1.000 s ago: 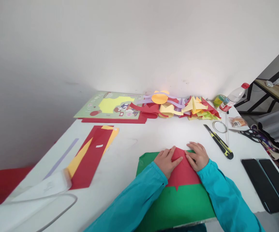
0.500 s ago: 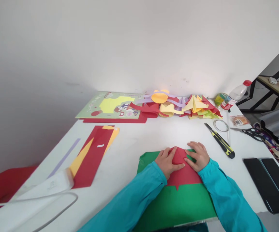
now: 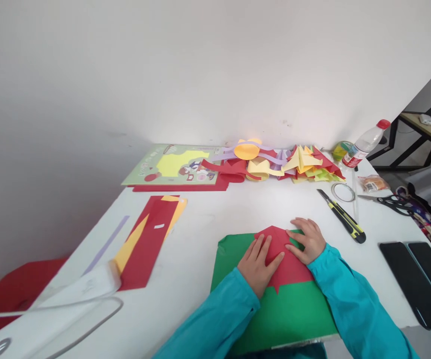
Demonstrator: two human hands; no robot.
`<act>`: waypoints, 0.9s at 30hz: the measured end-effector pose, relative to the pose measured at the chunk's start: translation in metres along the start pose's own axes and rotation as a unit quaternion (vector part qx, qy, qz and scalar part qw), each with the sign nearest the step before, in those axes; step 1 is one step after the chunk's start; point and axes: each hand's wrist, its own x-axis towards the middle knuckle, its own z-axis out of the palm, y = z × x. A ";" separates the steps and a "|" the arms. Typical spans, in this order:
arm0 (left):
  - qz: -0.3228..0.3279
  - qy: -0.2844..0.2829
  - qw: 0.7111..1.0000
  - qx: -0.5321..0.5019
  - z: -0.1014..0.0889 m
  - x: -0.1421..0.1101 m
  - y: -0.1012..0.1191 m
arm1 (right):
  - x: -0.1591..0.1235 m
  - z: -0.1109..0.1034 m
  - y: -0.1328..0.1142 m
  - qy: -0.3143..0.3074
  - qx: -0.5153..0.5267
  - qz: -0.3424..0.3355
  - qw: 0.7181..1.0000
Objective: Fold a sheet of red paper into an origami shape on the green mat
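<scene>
A folded red paper (image 3: 290,271) lies on a green sheet (image 3: 286,314) in front of me, with a small point sticking out of its near edge. Across its left part rests my left hand (image 3: 259,267), fingers spread and pressing down on the paper. My right hand (image 3: 308,241) touches the paper's upper right edge with its fingertips, the fingers apart and the other part of the hand over the green sheet. Neither hand grips the paper.
On the right lie a utility knife (image 3: 342,217), a tape roll (image 3: 343,192), scissors (image 3: 389,201) and a black folding phone (image 3: 417,284). A bottle (image 3: 366,144) stands behind. Folded paper pieces (image 3: 301,162) line the wall. A white power strip (image 3: 73,294) is left.
My left hand has slid slightly down and left on the red paper, uncovering more of its upper part. My right hand has stayed nearly in place. The view has shifted slightly.
</scene>
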 end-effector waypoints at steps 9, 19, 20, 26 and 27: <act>-0.003 -0.006 1.000 0.007 -0.019 -0.029 0.002 | 0.000 0.000 -0.001 -0.001 0.000 -0.001 1.000; 0.019 -0.013 1.000 -0.017 -0.025 -0.036 -0.002 | 0.001 -0.001 -0.002 -0.008 -0.005 0.002 1.000; 0.017 -0.007 1.000 -0.025 -0.025 -0.035 -0.003 | 0.001 -0.001 -0.002 -0.007 -0.005 0.002 1.000; 0.007 0.010 0.998 -0.054 -0.032 -0.027 -0.002 | 0.000 0.000 -0.001 -0.011 -0.001 0.004 1.000; 0.003 0.024 0.997 -0.066 -0.035 -0.025 -0.003 | -0.001 0.000 -0.001 -0.011 -0.001 0.004 1.000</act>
